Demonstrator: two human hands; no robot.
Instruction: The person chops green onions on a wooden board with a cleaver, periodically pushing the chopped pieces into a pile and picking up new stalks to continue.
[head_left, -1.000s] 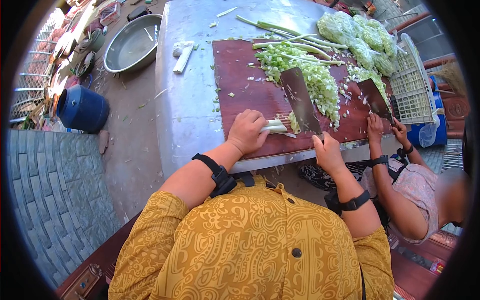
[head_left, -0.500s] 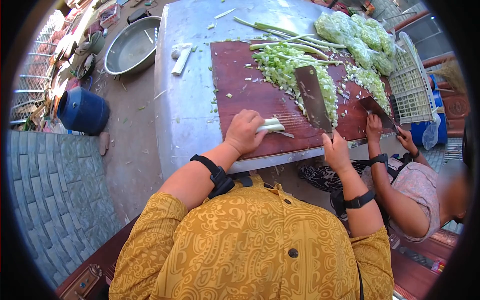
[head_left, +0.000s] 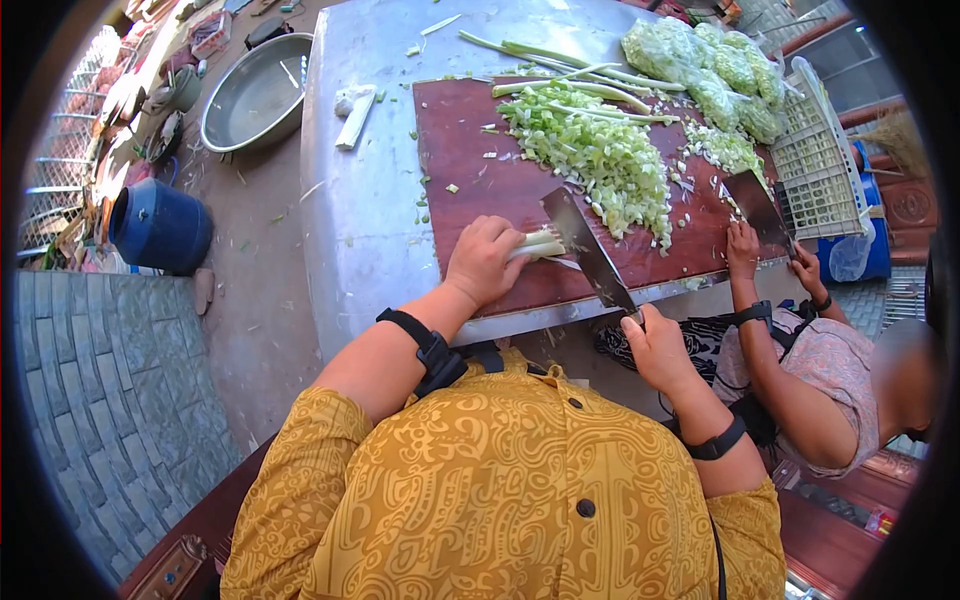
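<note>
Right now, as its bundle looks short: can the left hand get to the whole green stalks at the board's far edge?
Probably yes, with a lean: bare cutting board lies between the left hand, on its bundle, and the whole stalks; chopped pile and cleaver sit rightward.

two cleavers (head_left: 585, 250) (head_left: 752, 205), one red cutting board (head_left: 480, 140), one metal basin (head_left: 255, 95), one blue drum (head_left: 160, 225), one white crate (head_left: 820, 160)

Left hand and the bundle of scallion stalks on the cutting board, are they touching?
Touching. The head view shows the left hand with its fingers pressed down over the scallion stalks, with no gap between them.
</note>
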